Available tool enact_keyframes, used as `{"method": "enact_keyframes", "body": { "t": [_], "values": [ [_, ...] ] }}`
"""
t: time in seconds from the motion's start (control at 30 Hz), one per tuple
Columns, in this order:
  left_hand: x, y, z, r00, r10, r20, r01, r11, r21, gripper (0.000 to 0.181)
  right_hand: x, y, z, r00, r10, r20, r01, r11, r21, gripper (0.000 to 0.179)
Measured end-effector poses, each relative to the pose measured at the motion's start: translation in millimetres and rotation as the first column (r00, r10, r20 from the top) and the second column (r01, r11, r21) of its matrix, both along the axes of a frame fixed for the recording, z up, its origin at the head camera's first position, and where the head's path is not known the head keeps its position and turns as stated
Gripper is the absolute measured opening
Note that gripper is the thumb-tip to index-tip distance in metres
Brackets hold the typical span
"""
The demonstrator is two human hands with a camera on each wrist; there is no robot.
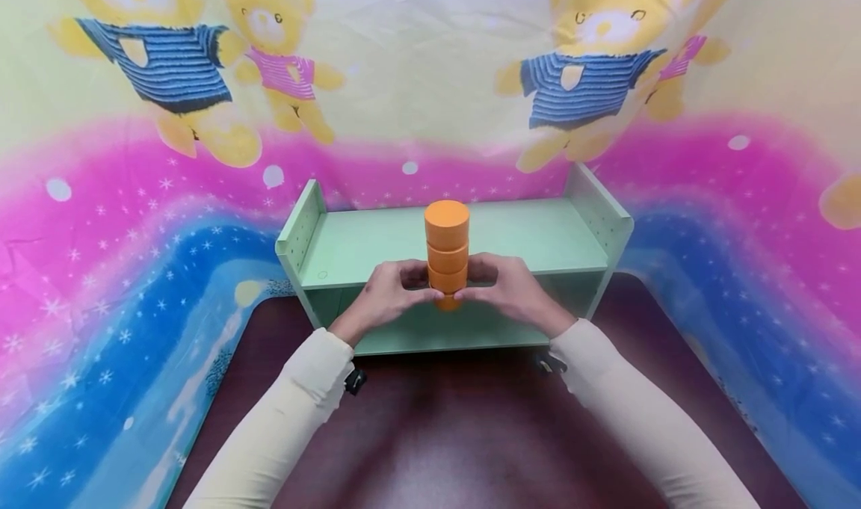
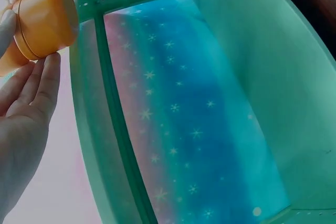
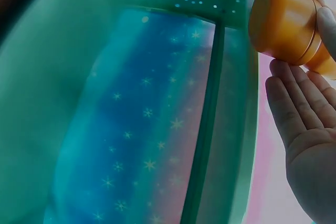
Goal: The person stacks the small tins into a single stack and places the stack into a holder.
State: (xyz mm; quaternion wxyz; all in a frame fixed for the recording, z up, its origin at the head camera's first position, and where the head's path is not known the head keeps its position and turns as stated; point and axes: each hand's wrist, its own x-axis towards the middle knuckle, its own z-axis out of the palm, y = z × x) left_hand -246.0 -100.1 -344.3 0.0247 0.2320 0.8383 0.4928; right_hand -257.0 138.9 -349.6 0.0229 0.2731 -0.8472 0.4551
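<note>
An orange stack of round sections (image 1: pixel 447 225), like stacked cups or jars, stands upright between both hands in front of the shelf. From its left side the left hand (image 1: pixel 389 292) grips the lower part, thumb in front and fingers behind. The right hand (image 1: pixel 507 288) holds it from the other side in the same way, so the thumb tips nearly meet. In the left wrist view the smooth rounded bottom of the orange stack (image 2: pixel 50 22) shows above the fingers. The right wrist view also shows the orange stack (image 3: pixel 286 22) against the fingertips.
A pale green two-tier shelf (image 1: pixel 377 244) with raised side panels stands on a dark red-brown table (image 1: pixel 437 427). Behind and beside it hangs a cloth (image 1: pixel 417 68) printed with bears and snowflakes. The hands are in front of the shelf's upper board.
</note>
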Motion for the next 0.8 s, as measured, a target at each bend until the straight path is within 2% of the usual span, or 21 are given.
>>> {"method": "enact_keyframes", "body": {
  "t": [0.1,0.33,0.6,0.8],
  "values": [
    [-2.4,0.0,2.1,1.0,0.006,-0.008,-0.006,1.0,-0.005,0.048,-3.1,0,2.7,1.0,0.004,-0.004,-0.004,1.0,0.004,0.058],
    [-7.1,1.0,6.2,1.0,0.02,0.021,-0.02,1.0,0.02,0.05,-8.4,-1,7.4,1.0,0.014,0.017,-0.013,1.0,-0.015,0.055],
    [-10.2,2.7,12.3,1.0,0.027,-0.004,-0.027,1.0,0.007,0.049,-10.9,1,14.9,1.0,0.013,0.006,-0.013,1.0,-0.02,0.054],
    [-14.9,3.0,14.8,1.0,0.011,-0.007,-0.011,1.0,0.01,0.049,-16.3,1,18.6,1.0,0.0,0.008,0.0,1.0,-0.011,0.053]
  ]
}}
